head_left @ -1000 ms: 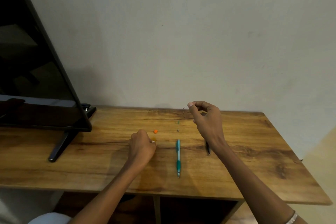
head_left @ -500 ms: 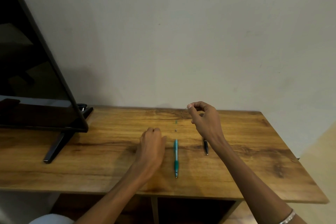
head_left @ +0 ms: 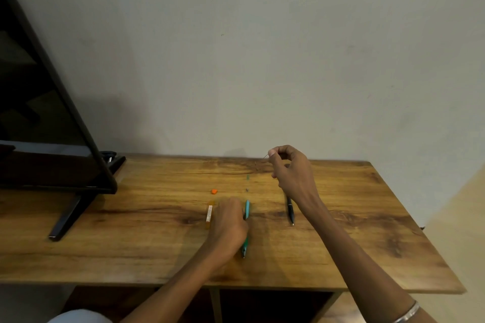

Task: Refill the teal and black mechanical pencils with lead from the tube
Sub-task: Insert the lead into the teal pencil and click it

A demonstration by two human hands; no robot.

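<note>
Head view: the left hand (head_left: 229,220) lies on the wooden table (head_left: 131,244), fingers curled around the middle of the teal pencil (head_left: 246,211). That pencil runs near to far, its tip toward the person and its light end toward the wall. Just left of this hand lies the lead tube (head_left: 209,214), also lengthwise near to far, with a small orange cap (head_left: 214,191) beyond it. The right hand (head_left: 291,173) is raised, pinching a thin lead (head_left: 265,157) between thumb and forefinger. The black pencil (head_left: 290,211) lies under that wrist, parallel to the teal one, tip nearest the person.
</note>
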